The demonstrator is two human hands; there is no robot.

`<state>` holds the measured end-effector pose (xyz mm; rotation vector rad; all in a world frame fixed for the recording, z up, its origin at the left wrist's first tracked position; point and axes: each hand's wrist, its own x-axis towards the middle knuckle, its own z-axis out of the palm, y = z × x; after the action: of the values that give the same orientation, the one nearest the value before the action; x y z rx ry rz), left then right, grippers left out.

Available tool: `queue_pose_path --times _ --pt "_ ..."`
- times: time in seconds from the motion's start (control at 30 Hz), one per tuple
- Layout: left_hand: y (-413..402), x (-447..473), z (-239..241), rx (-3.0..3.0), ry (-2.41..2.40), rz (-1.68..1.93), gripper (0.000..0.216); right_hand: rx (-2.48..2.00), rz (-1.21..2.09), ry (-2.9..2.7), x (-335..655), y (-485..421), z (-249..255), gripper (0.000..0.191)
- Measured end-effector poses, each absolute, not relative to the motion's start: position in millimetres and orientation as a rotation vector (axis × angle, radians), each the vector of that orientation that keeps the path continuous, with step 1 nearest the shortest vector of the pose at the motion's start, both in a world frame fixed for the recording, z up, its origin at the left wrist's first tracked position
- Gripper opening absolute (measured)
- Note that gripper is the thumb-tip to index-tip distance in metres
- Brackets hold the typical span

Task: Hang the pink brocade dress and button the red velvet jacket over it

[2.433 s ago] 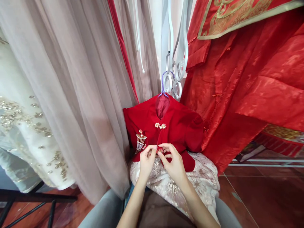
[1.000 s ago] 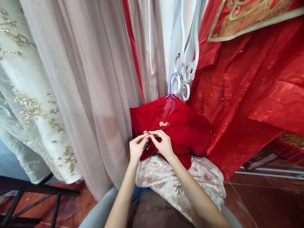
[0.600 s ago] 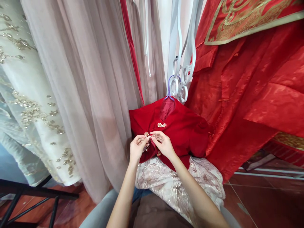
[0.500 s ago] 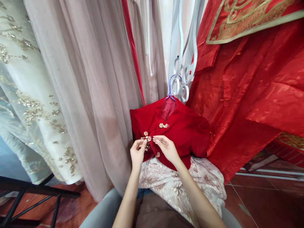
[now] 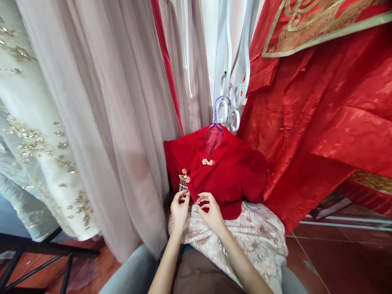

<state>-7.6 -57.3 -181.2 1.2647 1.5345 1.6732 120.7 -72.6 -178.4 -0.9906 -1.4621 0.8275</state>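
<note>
A red velvet jacket (image 5: pixel 234 173) hangs in front of me on a purple hanger (image 5: pixel 217 110). Gold flower-shaped buttons run down its front; the upper flower clasp (image 5: pixel 208 162) lies across the opening. Below it, another flower clasp (image 5: pixel 185 175) carries a fan-shaped charm with a beaded tassel (image 5: pixel 183 184). My left hand (image 5: pixel 180 212) is pinched at the front edge of the jacket, just under the tassel; its fingertips partly hide what they grip. At the lowest flower button (image 5: pixel 198 201), my right hand (image 5: pixel 211 212) has thumb and finger closed on it.
Pale patterned fabric (image 5: pixel 226 249) lies beneath the jacket over my lap. Sheer pinkish drapes (image 5: pixel 122 122) and a beaded white gown (image 5: pixel 58 163) hang at left; red satin garments (image 5: pixel 306 122) hang at right. A white scrolled metal rack (image 5: pixel 234 98) stands behind. A black stool (image 5: pixel 45 245) is lower left.
Both hands have moved down from the tasselled clasp to the lower hem. The charm and tassel now hang uncovered, and my right hand has taken hold of the lowest button.
</note>
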Motion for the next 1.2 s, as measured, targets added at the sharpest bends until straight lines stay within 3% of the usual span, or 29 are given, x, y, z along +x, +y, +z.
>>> queue_pose_path --times 0.23,0.63,0.97,1.2 --pt "-60.9 -5.0 -178.5 1.346 1.560 1.626 0.019 -0.983 0.633 -1.621 118.6 -75.2 -181.0 0.014" --pt "-61.0 -6.9 -175.3 1.156 1.401 1.687 0.016 -1.078 0.698 -1.748 122.2 -45.8 -169.5 0.051" --pt "-54.7 -9.9 -184.4 0.853 1.200 1.616 0.032 -1.019 0.894 -1.584 120.5 -39.1 -171.1 0.051" --pt "-54.8 -6.9 -185.0 0.821 1.189 1.611 0.033 -1.046 0.821 -1.567 114.0 -33.7 -176.0 0.051"
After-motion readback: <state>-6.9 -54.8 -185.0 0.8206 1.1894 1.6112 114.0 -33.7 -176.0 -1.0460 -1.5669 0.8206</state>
